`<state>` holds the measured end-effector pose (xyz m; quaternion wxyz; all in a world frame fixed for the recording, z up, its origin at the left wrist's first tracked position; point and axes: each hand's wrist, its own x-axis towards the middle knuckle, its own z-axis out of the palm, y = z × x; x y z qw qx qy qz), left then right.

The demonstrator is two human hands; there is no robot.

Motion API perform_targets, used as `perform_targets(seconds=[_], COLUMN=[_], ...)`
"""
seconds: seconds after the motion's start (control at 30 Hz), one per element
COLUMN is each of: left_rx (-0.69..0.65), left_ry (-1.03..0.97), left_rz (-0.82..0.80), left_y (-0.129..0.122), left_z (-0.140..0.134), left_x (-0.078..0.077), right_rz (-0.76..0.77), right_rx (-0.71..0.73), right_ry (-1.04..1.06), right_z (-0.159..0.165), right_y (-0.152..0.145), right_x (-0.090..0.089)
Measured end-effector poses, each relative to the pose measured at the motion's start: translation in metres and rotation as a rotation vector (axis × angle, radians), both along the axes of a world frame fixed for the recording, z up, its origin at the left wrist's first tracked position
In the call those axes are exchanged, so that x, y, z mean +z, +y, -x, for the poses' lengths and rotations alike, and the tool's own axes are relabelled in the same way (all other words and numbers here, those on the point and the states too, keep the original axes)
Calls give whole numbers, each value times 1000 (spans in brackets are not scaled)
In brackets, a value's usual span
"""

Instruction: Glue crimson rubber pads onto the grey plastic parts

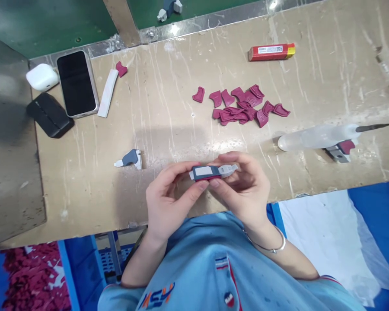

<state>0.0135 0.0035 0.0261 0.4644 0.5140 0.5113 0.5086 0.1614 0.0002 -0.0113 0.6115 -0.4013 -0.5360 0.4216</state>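
Near the bench's front edge, both my hands hold one small grey plastic part (205, 172) with a dark blue-grey body, light grey ends and a maroon piece along its lower side. My left hand (171, 192) pinches its left end between thumb and fingers. At the other end, my right hand (243, 185) grips it, the thumb pressed on the maroon edge. A similar grey part (129, 159) lies to the left of my hands. Beyond them is a loose pile of maroon plastic pieces (236, 113). My fingers hide the part's far side.
A translucent bottle with a dark thin tip (317, 137) lies at right beside a grey and maroon part (339, 151). Farther back is a red lighter (269, 52). At left are a phone (78, 84), a white case (42, 77) and a black box (50, 115). Blue bins (82, 268) stand below.
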Motion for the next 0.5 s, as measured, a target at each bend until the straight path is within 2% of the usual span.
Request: perform_targets(seconds=[0.17,0.33,0.5], left_rx=[60,30,7], left_ry=[70,71,74], left_rz=[-56,-61,-62], left_y=[-3,-3,-3], left_z=[-1,0,-1], left_x=[0,2,2], right_rz=[-8,-51,-131], right_rx=[9,-40,-87], right_ry=[-25,-96,-87], right_z=[-1,-5,-1], right_y=[0,2,4], right_x=[1,8,7])
